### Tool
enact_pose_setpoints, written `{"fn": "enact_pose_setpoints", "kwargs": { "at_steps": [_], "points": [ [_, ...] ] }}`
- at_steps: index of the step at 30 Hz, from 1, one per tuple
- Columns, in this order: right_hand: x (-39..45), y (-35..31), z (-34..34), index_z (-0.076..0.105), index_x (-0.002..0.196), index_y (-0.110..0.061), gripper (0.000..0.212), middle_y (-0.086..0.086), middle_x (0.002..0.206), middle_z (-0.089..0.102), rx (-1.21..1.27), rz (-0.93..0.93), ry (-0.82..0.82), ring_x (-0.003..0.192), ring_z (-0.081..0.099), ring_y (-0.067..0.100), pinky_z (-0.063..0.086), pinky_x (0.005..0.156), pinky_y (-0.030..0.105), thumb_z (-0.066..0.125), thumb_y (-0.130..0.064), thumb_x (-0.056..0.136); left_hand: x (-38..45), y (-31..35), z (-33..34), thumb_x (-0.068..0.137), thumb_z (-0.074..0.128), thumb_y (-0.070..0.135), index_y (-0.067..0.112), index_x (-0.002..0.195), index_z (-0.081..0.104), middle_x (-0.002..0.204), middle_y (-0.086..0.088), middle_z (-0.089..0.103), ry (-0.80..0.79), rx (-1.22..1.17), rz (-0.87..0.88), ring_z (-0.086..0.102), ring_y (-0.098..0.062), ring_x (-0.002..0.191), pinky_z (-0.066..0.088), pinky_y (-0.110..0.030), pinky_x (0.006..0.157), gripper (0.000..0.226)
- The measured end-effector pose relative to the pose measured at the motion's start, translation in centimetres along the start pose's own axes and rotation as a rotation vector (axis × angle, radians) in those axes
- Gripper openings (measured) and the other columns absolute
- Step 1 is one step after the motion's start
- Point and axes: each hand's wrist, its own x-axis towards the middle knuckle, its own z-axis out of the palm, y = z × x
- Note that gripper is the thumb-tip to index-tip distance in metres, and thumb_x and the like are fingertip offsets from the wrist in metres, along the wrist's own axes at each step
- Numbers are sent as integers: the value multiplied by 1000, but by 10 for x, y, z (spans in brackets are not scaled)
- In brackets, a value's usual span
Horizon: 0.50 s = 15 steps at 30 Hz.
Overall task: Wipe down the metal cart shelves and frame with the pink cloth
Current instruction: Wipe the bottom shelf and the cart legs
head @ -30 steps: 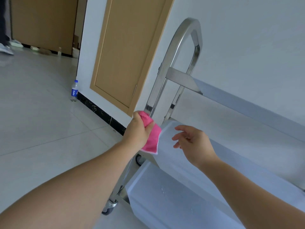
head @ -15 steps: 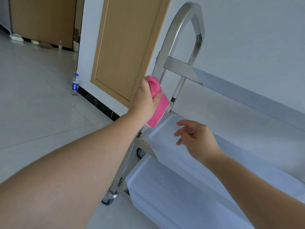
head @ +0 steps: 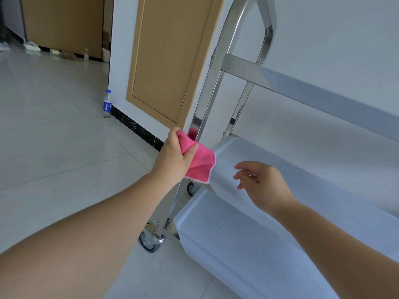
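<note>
Sliding lower than half a second ago, the left hand point(head: 176, 157) squeezes the pink cloth point(head: 199, 162) against the shiny cart post point(head: 212, 83), beside the middle shelf point(head: 302, 169). The right hand point(head: 262, 184) hovers, fingers loose. A bottle point(head: 107, 104) stands by the wall.

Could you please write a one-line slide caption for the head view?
Left hand presses the pink cloth against the cart's steel upright; right hand hovers open above the shelf.
</note>
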Motion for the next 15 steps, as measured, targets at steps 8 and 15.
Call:
{"fn": "enact_pose_setpoints", "kwargs": {
  "at_steps": [8, 15],
  "points": [
    [-9, -24, 26, 59, 122, -23, 39, -18, 110, 57, -15, -324, 18, 95, 48, -11, 35, 75, -5, 57, -9, 85, -32, 28, -35, 89, 43, 50, 32, 109, 32, 91, 9, 51, -20, -47, 201, 55, -6, 75, 42, -23, 52, 29],
    [-42, -20, 35, 62, 116, -18, 40, -3, 100, 69, -28, -421, -24, 95, 59, 8, 42, 87, 12, 64, -5, 78, -89, 29, -21, 85, 45, 57, 40, 102, 34, 87, 10, 61, -143, -221, 123, 61, -3, 75, 47, -15, 59, 26]
  ]
}}
